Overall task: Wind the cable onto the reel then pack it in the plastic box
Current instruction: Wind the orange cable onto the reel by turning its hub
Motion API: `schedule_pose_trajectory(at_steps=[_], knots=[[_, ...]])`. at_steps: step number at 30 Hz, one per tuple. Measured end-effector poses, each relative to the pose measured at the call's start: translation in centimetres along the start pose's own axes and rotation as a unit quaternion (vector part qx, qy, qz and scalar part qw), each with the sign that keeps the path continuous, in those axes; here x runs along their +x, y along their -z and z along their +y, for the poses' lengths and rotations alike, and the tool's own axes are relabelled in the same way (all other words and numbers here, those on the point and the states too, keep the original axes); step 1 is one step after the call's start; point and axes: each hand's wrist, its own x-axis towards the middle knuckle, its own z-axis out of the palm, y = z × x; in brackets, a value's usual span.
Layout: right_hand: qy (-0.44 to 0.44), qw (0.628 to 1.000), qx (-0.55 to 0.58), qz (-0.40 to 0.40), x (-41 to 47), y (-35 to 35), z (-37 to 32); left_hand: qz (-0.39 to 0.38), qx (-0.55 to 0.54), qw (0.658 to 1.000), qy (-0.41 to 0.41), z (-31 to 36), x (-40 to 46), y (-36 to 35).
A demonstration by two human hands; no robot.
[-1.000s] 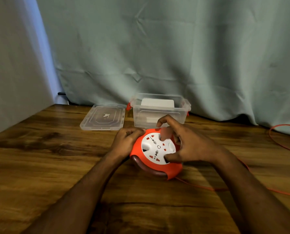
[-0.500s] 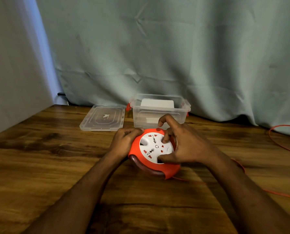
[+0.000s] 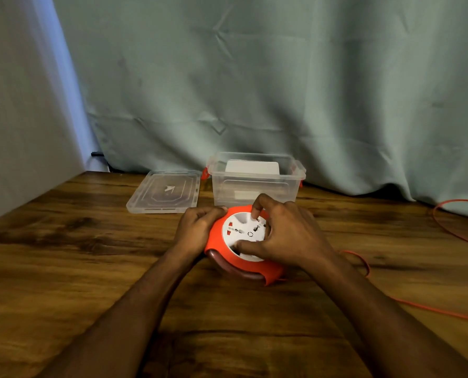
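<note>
- Wooden table (image 3: pixel 64 268), dark grain. Pale blue-green curtain (image 3: pixel 282 91) hangs behind it, hem resting on the far edge of the tabletop.
- Clear plastic box (image 3: pixel 256 184) stands upright just beyond the reel, lid off, open side up. Orange-red latches at both ends. A white rectangular thing (image 3: pixel 252 167) shows through its wall; what it is I cannot tell.
- Clear lid (image 3: pixel 166 191) lies flat on the table just left of the box, apart from it.
- Box sits directly behind the reel and hands; nothing lies between them.
- Cable reel (image 3: pixel 241 241): round orange-red housing, white socket face, near the table's middle, just in front of the box. It is tilted, socket face turned up and toward the camera. Dark rim visible under its near edge. Being a disc, it has no marked long axis.
- Left hand (image 3: pixel 197 230) grips the reel's left edge, fingers curled over the orange rim.
- Right hand (image 3: pixel 284 236) lies across the white face, thumb and forefinger bent and pressed onto it, pinching at the centre plate; other fingers curled at the right edge.
- Orange cable (image 3: pixel 432 309) trails from under the reel's right side, runs across the table to the right edge of view, with a small loop beside the right wrist. Another stretch curves near the curtain hem at far right.
</note>
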Motion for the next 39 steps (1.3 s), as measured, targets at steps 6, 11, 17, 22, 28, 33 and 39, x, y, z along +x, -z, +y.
schedule_pose_trajectory(at_steps=[6, 11, 17, 22, 28, 33, 39], knots=[[0.032, 0.998, 0.059, 0.018, 0.0, 0.1, 0.4, -0.012, 0.025, 1.000, -0.003, 0.0, -0.1, 0.1], [0.109, 0.975, 0.170, -0.088, 0.2, 2.2, 2.5, -0.017, 0.030, 0.999, -0.006, 0.1, -0.3, 0.1], [0.102, 0.967, 0.186, -0.142, 0.7, 1.8, 3.5, -0.041, 0.039, 0.998, -0.010, 0.3, -0.5, 0.0], [0.094, 0.968, 0.176, -0.152, 0.4, 2.1, 3.5, -0.042, 0.037, 0.998, -0.010, 0.1, -0.4, -0.1], [0.100, 0.980, 0.114, -0.128, 0.0, 2.4, 2.9, -0.025, 0.026, 0.999, -0.002, -0.1, -0.3, 0.1], [0.090, 0.989, 0.080, -0.091, -0.2, 2.3, 2.4, -0.017, 0.024, 1.000, -0.004, 0.1, -0.4, 0.0], [0.079, 0.994, 0.021, -0.072, -0.3, 2.0, 2.2, -0.022, 0.026, 0.999, -0.004, 0.0, -0.4, 0.1]])
